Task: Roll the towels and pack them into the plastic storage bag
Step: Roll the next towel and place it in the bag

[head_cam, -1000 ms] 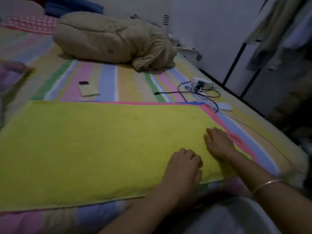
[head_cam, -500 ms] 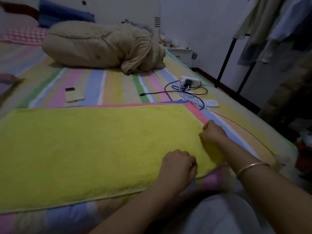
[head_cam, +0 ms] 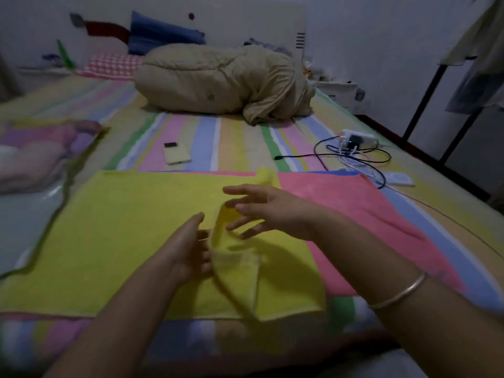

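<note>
While the yellow towel (head_cam: 122,241) lies spread flat along the near edge of the bed (head_cam: 231,143), its right end is turned up and over into one loose, lopsided fold, not yet a roll.

Left hand (head_cam: 191,249): palm facing the fold, fingers (head_cam: 201,255) fairly straight and laid against the cloth, not curled round it. Right hand (head_cam: 270,211): above the fold, fingers (head_cam: 240,190) spread wide and straight, holding nothing. Its lower fingertips touch or nearly touch the raised edge, can't tell which.

Pink towel (head_cam: 354,211) lies flat under the yellow one and sticks out toward the bed's right edge. Plastic storage bag (head_cam: 24,219) sits at the bed's left edge, just beside the yellow towel's left end. Pink and purple rolled towels (head_cam: 35,156) seem to be in it already; whether its mouth is open is unclear. Phone (head_cam: 176,156) and power strip (head_cam: 357,138) with cables are farther up the bed, apart from the towels. Beige duvet bundle (head_cam: 218,83) is near the head.

Judgement: rolling is only starting. Risks:
- Neither hand grips, so the fold may flop back open.
- The fold is skewed, so the roll would likely cone and end up too loose for the bag.
- The pink towel underneath could drag along if the fingers press through.
</note>
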A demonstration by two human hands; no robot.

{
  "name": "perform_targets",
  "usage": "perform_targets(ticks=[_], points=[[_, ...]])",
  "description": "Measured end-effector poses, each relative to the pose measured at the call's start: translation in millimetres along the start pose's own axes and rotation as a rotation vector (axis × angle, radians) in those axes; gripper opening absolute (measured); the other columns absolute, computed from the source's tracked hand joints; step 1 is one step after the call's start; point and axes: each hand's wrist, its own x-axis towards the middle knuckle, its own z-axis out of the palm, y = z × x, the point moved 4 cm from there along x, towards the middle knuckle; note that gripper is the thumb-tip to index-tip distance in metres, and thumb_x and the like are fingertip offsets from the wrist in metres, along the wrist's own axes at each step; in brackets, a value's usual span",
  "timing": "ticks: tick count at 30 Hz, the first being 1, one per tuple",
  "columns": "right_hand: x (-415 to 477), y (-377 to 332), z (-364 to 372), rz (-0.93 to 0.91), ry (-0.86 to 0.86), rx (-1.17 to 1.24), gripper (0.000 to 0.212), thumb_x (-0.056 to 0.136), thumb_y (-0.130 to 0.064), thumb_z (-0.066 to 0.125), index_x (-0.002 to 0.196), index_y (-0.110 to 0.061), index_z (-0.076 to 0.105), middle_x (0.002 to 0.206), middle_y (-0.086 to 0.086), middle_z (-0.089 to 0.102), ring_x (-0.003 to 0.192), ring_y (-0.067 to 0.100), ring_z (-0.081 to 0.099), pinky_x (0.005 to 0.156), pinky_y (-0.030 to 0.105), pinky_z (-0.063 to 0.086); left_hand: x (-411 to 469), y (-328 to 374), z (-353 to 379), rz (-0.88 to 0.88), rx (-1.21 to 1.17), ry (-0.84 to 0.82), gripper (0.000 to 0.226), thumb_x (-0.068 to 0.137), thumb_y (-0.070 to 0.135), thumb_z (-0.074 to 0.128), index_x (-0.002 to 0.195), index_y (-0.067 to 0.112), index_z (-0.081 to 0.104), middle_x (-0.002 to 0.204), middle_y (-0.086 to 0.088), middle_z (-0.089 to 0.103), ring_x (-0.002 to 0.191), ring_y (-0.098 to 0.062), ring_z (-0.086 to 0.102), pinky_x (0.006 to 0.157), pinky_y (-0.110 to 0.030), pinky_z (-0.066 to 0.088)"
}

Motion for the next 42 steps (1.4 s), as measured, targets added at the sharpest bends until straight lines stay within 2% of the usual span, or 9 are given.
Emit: perform_targets(ticks=[4, 7, 9, 12, 17, 26, 30, 38, 42], points=[[41.9, 16.2, -16.5, -0.073, 0.269, -0.593, 0.047, 0.091, 0.001, 0.048, 0.131, -0.022, 0.053, 0.135, 0.008, 0.052, 0.115, 0.026, 0.056, 0.09, 0.037, 0.05, -8.6, -2.1, -34.3, -0.01, 0.218, 0.048, 0.045, 0.092, 0.047, 0.053, 0.103, 0.005, 0.065, 0.08, -0.013, 0.072, 0.083, -0.029, 0.065, 0.075, -0.038, 0.052], [66.2, 38.6, -31.5, -0.002, 0.304, -1.102, 0.066, 0.084, -0.006, 0.059, 0.142, -0.03, 0.037, 0.15, 0.006, 0.028, 0.137, 0.026, 0.028, 0.101, 0.041, 0.042, -1.2, 3.2, -38.2, 0.135, 0.565, 0.14, 0.041, 0.085, 0.039, 0.068, 0.115, 0.013, 0.061, 0.103, -0.006, 0.065, 0.091, -0.023, 0.062, 0.076, -0.035, 0.053], [78.1, 52.3, -35.1, 0.031, 0.262, -1.183, 0.072, 0.082, -0.005, 0.06, 0.143, -0.031, 0.032, 0.153, 0.004, 0.02, 0.14, 0.026, 0.02, 0.099, 0.041, 0.041, 7.7, 6.1, -35.4, 0.22, 0.743, 0.174, 0.044, 0.084, 0.035, 0.07, 0.122, 0.018, 0.056, 0.111, -0.003, 0.06, 0.096, -0.02, 0.059, 0.079, -0.034, 0.052], [94.6, 60.8, -41.3, -0.037, 0.286, -1.277, 0.054, 0.083, -0.011, 0.056, 0.131, -0.031, 0.042, 0.14, -0.001, 0.038, 0.127, 0.022, 0.037, 0.078, 0.033, 0.041, 15.5, 6.4, -33.5, 0.265, 0.781, 0.153, 0.04, 0.087, 0.025, 0.065, 0.125, 0.02, 0.052, 0.118, -0.002, 0.061, 0.101, -0.018, 0.06, 0.089, -0.037, 0.052], [121.5, 42.1, -59.4, -0.109, 0.526, -1.16, 0.03, 0.088, -0.019, 0.052, 0.118, -0.026, 0.052, 0.106, 0.007, 0.059, 0.096, 0.029, 0.057, 0.07, 0.032, 0.041, 19.9, 6.1, -41.3, 0.334, 0.777, 0.174, 0.028, 0.091, 0.02, 0.06, 0.119, 0.023, 0.055, 0.114, 0.002, 0.066, 0.098, -0.013, 0.062, 0.086, -0.032, 0.052], [208.9, -18.4, -21.5, -0.198, 0.671, -0.712, 0.02, 0.087, -0.019, 0.06, 0.104, -0.014, 0.054, 0.102, 0.009, 0.061, 0.099, 0.034, 0.057, 0.071, 0.038, 0.043, -1.5, 63.0, -120.2, 0.512, 0.928, 0.429, 0.032, 0.09, 0.032, 0.062, 0.118, 0.016, 0.06, 0.112, -0.002, 0.064, 0.099, -0.021, 0.061, 0.082, -0.031, 0.049], [255.9, -26.4, 23.2, -0.208, 0.629, -0.664, 0.018, 0.091, -0.028, 0.059, 0.104, -0.016, 0.062, 0.11, 0.006, 0.065, 0.104, 0.027, 0.057, 0.075, 0.032, 0.039, -11.6, 66.6, -179.5, 0.508, 0.882, 0.482, 0.021, 0.086, 0.035, 0.068, 0.085, 0.014, 0.068, 0.069, 0.0, 0.065, 0.065, -0.013, 0.059, 0.063, -0.028, 0.044], [310.5, -25.6, 84.5, -0.148, 0.587, -0.911, 0.023, 0.092, -0.033, 0.056, 0.107, -0.017, 0.065, 0.11, 0.008, 0.067, 0.105, 0.031, 0.058, 0.076, 0.034, 0.042, -23.6, 37.2, -202.0, 0.475, 1.034, 0.34, 0.049, 0.067, 0.064, 0.069, 0.064, 0.016, 0.064, 0.055, 0.008, 0.06, 0.053, -0.001, 0.054, 0.053, -0.023, 0.041], [310.6, -20.8, 82.8, -0.109, 0.605, -1.002, 0.023, 0.093, -0.031, 0.054, 0.106, -0.015, 0.064, 0.106, 0.01, 0.067, 0.102, 0.031, 0.059, 0.073, 0.033, 0.04, -23.0, 44.3, -197.7, 0.517, 1.021, 0.296, 0.046, 0.077, 0.05, 0.069, 0.068, 0.007, 0.058, 0.057, 0.002, 0.052, 0.056, -0.011, 0.048, 0.057, -0.029, 0.038]])
